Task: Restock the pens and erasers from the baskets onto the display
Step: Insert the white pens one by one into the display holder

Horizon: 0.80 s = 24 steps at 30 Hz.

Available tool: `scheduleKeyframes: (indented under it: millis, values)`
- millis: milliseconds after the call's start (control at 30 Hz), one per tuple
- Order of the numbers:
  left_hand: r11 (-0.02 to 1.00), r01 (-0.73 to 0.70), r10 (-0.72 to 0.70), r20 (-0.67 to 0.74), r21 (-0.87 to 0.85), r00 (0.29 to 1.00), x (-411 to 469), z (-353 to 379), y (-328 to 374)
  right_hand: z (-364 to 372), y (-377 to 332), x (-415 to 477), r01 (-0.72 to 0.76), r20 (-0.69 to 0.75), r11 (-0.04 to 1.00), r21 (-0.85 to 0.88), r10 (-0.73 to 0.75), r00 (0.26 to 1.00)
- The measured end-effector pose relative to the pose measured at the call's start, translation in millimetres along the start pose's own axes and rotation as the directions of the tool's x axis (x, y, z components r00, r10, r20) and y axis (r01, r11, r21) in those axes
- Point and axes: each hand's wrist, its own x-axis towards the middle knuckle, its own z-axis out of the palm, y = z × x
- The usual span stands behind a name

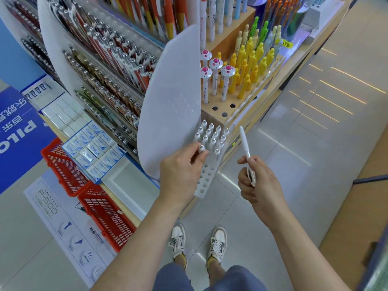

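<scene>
The thumb and fingertips (194,149) of the left hand (180,171) pinch the silver-tipped top of a standing pen (202,148). That pen is at the near edge of a group of white pens (212,135) standing upright in a white rack (206,177) full of round holes. The near rows of holes show no pens.

The right hand (259,183) is to the right of the rack and apart from it. Its fingers (244,162) are curled around the lower part of a loose pen (246,147). This white pen is held over the floor (294,143), pointing up and leaning slightly left.

Behind the rack is a wooden block (220,117) drilled with holes. It holds white pens with round pink-and-silver tops (215,66) and a cluster of yellow pens (247,66). A curved white panel (170,101) rises to the left of the rack.

Further left, boxed erasers (94,148) with blue-and-white wrappers lie in rows on a low shelf. Two red baskets (63,164) sit on the floor below them. At the bottom, the person's two shoes (178,240) stand on pale glossy tiles.
</scene>
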Motion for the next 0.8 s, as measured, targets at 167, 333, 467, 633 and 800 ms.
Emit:
scheduleKeyframes:
  millis: [167,333,467,633,800]
  values:
    - [0.998,-0.006,0.004,0.027,0.059,1.000,2,13,-8,-3,1,0,-0.003,0.015,1.000,0.027,0.003,1.000]
    - [0.988,0.042,-0.058,0.104,0.148,0.993,2,27,-13,-4,0,1,-0.013,0.022,0.997,0.076,0.011,1.000]
    - [0.976,-0.013,-0.009,0.100,0.217,0.995,5,33,-8,-5,-3,-1,-0.008,0.048,0.995,0.097,0.003,0.999]
    - [0.967,0.024,-0.080,0.210,0.255,0.974,8,25,1,-6,-5,-3,0.033,0.089,0.995,0.098,-0.042,0.995]
    - [0.952,0.020,-0.060,0.121,0.307,0.991,-6,-10,17,-8,-19,-10,0.073,0.167,0.997,-0.036,-0.066,0.984]
